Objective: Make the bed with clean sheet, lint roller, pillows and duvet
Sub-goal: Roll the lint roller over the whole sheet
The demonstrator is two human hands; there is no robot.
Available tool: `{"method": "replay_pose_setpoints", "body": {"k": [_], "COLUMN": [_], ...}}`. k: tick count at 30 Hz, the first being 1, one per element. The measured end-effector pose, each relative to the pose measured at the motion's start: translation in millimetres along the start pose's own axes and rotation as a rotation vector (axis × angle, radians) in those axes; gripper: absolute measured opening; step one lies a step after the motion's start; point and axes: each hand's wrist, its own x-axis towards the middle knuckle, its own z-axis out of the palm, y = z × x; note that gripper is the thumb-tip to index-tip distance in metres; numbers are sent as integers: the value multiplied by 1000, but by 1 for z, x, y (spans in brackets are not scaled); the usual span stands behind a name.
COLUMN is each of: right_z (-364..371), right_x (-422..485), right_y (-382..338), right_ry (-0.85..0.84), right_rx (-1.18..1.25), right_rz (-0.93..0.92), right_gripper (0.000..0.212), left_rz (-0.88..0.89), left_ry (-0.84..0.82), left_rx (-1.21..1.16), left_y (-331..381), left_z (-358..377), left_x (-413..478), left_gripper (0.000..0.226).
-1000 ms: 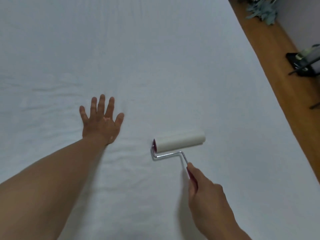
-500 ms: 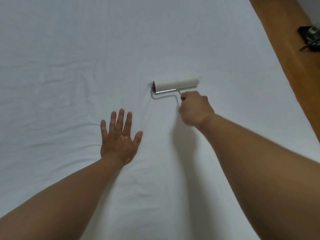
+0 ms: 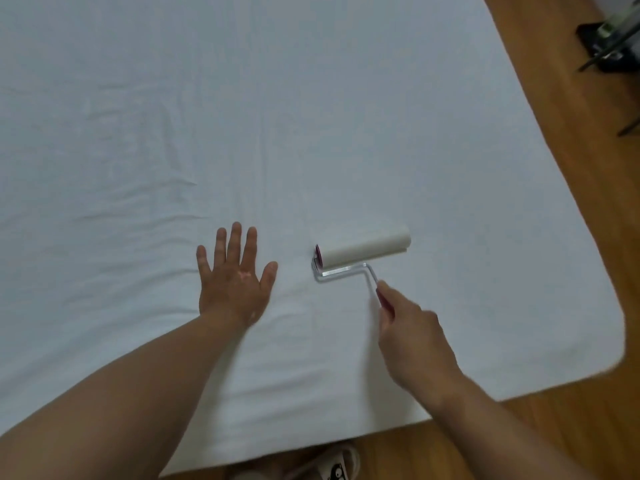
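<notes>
One lint roller (image 3: 363,251) back nearer, one sheet (image 3: 311,116), left hand (image 3: 233,284), right hand (image 3: 412,337)

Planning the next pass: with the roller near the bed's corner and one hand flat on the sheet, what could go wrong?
1. The sheet is creased left of the left hand; the lint roller may grab and bunch loose fabric there.
2. The right hand grips the handle well back, so the roller could tilt and roll unevenly.
3. The bed's corner is close; a long stroke might run off onto the wooden floor.
</notes>
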Motion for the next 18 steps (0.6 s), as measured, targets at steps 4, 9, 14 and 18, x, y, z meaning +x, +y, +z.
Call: {"method": "replay_pose_setpoints", "body": {"k": [4,9,14,18], "right_z": [15,24,17,18], "right_x": [-72,-107,-54,8], "right_y": [56,73,32,-4], "right_ry": [-77,-49,-39,50], "right_rx": [8,-37,5,-42], "right_rz": [90,111,-3,-69], "right_gripper": [42,44,40,24], "left_rz": [17,17,15,33], "left_ry": [11,-12,16,25], "left_rx": [-27,12,41,44], "left_y": [10,13,13,11], "left_z": [11,22,36,42], "left_x": [-46,-59,-51,-45], "left_gripper": [74,73,73,73]}}
